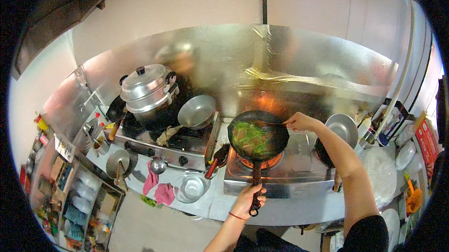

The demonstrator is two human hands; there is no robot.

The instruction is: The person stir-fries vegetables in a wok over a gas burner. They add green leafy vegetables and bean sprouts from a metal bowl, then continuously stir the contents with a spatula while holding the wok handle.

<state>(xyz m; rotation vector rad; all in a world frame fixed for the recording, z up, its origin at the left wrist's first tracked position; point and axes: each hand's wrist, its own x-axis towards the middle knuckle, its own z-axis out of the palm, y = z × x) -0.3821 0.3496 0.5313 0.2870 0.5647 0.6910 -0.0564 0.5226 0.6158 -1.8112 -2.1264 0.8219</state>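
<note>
A black wok sits over the lit, glowing burner of a gas stove. Inside it are shredded green vegetables with some brownish pieces among them. My left hand is wrapped around the wok's dark handle, close to its ringed end. At the wok's right rim, my right hand grips a thin stick-like utensil, perhaps chopsticks, that reaches in over the food. Its far end is hard to make out.
Left of the wok, a second stove holds an aluminium steamer pot and a grey pan. A red-handled pan lies between the stoves. A glass bowl, pink cloths and a ladle line the counter. Another pan stands right.
</note>
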